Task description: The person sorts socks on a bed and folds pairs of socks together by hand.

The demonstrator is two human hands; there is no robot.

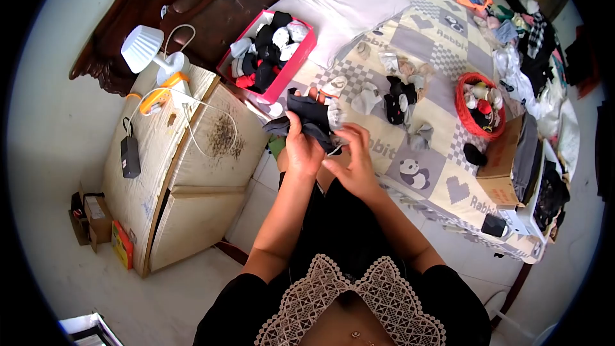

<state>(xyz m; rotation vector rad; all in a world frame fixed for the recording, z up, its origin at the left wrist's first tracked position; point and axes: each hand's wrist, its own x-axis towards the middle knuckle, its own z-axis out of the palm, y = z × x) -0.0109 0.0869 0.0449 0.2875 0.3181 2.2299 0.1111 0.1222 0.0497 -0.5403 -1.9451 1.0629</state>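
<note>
Dark cloth (309, 111) is held just off the near corner of the pink box (296, 65), gripped between the left hand's (303, 144) thumb and fingers. The right hand (352, 157) is held at the cloth's edge, fingers half curled; whether anything is pinched cannot be told. Right of the box, small garments (392, 109) are strewn; if the left grip were loosened, a dangling fold could be dropped among them.

At upper left of the frame we see a white ribbed-shade plastic lamp (145, 51) on a pale wooden cabinet (154, 173); at left, a black rectangular block (130, 157); at upper centre, a pale-grey fabric pillow (346, 6).
</note>
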